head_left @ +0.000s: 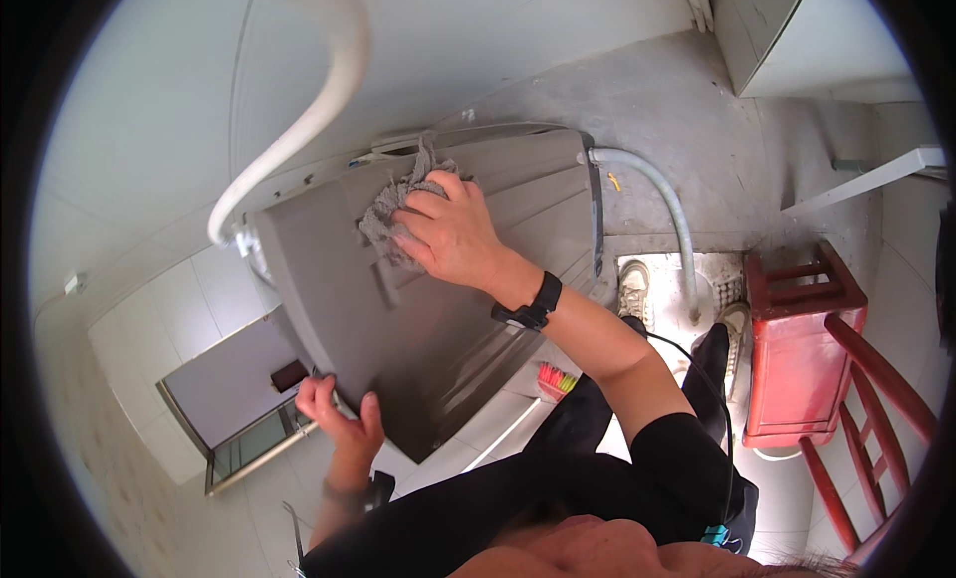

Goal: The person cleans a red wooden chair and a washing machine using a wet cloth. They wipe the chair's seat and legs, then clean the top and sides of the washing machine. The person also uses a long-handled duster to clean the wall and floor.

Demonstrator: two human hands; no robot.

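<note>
A grey-brown washing machine with a ribbed panel fills the middle of the view. My right hand presses a crumpled grey cloth against this panel, near its far edge, with the fingers bent over it. At the machine's near left corner, my left hand grips the edge, thumb on one side and fingers on the other. A white hose joins a fitting at the machine's left end. From the right end a grey drain hose curves down to the floor.
A red wooden stool lies on its side at the right. A brush with red and yellow bristles is on the tiled floor beside my leg. At the left is an open doorway. A white metal bar juts in at the right.
</note>
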